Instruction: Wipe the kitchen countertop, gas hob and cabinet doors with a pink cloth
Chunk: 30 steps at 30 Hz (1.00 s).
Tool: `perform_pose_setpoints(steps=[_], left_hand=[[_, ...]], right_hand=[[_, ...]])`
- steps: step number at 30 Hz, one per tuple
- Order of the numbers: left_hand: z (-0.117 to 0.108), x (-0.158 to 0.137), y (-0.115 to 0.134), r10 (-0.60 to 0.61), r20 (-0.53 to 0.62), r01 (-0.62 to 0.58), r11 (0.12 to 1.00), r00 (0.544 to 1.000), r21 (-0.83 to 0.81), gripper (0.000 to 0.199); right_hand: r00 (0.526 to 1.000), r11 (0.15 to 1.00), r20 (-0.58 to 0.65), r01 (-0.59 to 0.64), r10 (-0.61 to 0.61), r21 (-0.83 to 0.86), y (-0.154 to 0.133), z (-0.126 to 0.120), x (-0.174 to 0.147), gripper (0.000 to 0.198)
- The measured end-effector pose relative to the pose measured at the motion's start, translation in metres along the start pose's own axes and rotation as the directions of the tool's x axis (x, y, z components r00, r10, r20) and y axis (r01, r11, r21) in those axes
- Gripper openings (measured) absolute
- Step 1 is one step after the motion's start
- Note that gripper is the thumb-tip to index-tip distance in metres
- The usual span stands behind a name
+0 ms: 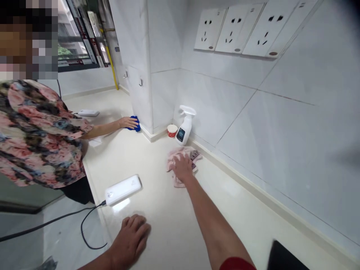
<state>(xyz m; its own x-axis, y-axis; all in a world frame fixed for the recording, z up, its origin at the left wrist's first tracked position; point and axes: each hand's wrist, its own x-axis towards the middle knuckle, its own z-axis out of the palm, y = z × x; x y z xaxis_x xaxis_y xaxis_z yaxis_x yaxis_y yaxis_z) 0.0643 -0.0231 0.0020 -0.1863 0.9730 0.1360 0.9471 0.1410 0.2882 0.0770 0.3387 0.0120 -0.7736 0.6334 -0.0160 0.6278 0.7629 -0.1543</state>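
Observation:
My right hand (182,167) presses flat on a pink cloth (174,160) spread on the cream countertop (168,221), close to the tiled back wall. My left hand (131,237) rests palm down on the counter near its front edge, holding nothing. A white spray bottle (184,126) stands upright just beyond the cloth, beside a small red and white cup (172,130).
A white power bank (123,189) with a black cable (84,225) lies between my hands. A person in a floral top stands at left, their hand (128,122) on a blue cloth (136,124) by the wall corner. Wall sockets (236,30) sit above. A dark object (284,258) is at bottom right.

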Motion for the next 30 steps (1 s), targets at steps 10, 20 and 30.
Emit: perform_pose_setpoints(steps=[10, 20, 30], left_hand=[[0.013, -0.006, -0.010, 0.029, -0.152, -0.029, 1.000, 0.988, 0.001, 0.026], [0.027, -0.013, -0.024, 0.060, -0.272, -0.044, 0.997, 0.960, 0.065, 0.041], [0.013, -0.001, -0.012, 0.038, -0.147, -0.025, 0.996, 0.988, 0.090, 0.039]], right_hand=[[0.925, 0.909, -0.240, 0.349, -0.295, 0.228, -0.090, 0.036, -0.183, 0.040], [0.855, 0.812, -0.208, 0.517, -0.475, 0.271, -0.051, 0.036, -0.289, 0.042], [0.915, 0.958, -0.317, -0.282, 0.252, -0.054, 0.091, 0.008, -0.166, 0.041]])
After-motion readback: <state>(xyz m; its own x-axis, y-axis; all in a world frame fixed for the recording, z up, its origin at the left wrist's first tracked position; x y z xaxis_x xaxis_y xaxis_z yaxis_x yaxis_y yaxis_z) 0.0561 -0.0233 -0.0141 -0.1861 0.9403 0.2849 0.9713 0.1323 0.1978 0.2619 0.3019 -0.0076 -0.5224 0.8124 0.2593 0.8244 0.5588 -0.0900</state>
